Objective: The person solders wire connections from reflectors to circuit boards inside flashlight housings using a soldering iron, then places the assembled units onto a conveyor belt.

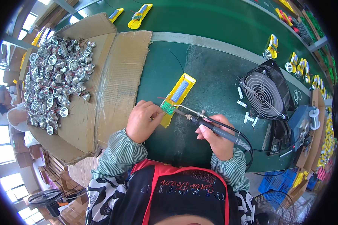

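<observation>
Nearest to the camera, the right hand (214, 135) is closed around the grey handle of a soldering iron (214, 129), and a black cable runs from the handle's end toward the right. The metal tip of the iron points to the left and touches a small green circuit board (168, 108). The left hand (142, 120) is closed too; its fingertips pinch the edge of this board and hold it down. The board lies on the lower end of a yellow plastic housing (179, 96), which rests flat on the dark green tabletop (210, 80) between the two hands. A bluish cylinder sits in the upper part of the housing, and thin wires go out from it.

To the right, well apart from the hands, a black fan (264, 92) with a wire grille stands tilted on the tabletop. To the left, an opened cardboard box (112, 78) lies flat, and a heap of shiny silver reflectors (58, 75) fills it. Farther away, more yellow housings (139, 15) lie on the green tabletop.
</observation>
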A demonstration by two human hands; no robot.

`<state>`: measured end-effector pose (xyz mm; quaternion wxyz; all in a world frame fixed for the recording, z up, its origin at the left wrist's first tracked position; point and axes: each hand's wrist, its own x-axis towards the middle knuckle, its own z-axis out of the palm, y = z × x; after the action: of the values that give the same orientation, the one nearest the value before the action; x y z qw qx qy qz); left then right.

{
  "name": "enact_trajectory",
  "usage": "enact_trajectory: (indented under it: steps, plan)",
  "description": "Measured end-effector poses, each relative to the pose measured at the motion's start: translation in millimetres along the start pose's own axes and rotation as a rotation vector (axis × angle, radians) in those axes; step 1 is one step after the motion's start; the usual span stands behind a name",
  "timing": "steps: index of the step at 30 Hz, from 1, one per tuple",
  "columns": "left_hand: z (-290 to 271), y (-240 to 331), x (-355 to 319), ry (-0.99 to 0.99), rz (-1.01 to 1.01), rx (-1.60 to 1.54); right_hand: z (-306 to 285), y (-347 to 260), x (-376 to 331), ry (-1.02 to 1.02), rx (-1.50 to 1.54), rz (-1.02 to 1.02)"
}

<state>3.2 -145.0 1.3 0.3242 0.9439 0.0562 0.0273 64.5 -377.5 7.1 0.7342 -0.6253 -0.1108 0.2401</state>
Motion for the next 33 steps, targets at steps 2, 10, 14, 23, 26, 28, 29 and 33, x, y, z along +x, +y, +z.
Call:
enact_trajectory:
  steps: [2,10,14,23,26,28,29,33]
  plan:
    - [0.6,-0.2,-0.2,0.000,-0.005,0.000,-2.7,-3.0,-1.9,0.005,0.002,-0.003]
    - [1.6,1.6,-4.4,0.029,-0.010,0.048,-12.2,-6.7,-13.6,0.056,0.020,0.019]
    - [-3.9,4.5,-12.4,0.026,0.126,0.111,-18.9,-7.6,-18.4,0.099,0.020,0.002]
    - [7.8,22.3,18.0,-0.017,0.215,0.209,-40.6,-10.5,-23.1,0.207,0.042,0.004]
    - [18.9,25.8,84.7,-0.002,0.204,-0.084,-50.2,-9.4,-22.8,0.250,0.057,-0.010]
    - [26.3,38.8,133.4,-0.013,0.215,-0.100,-55.8,-10.4,-23.5,0.267,0.069,0.020]
    - [33.1,45.1,158.7,-0.019,0.225,-0.084,-57.7,-10.0,-22.7,0.278,0.065,0.009]
    - [96.1,65.9,271.5,0.032,0.391,-0.067,-67.0,-4.3,-19.5,0.339,0.072,0.026]
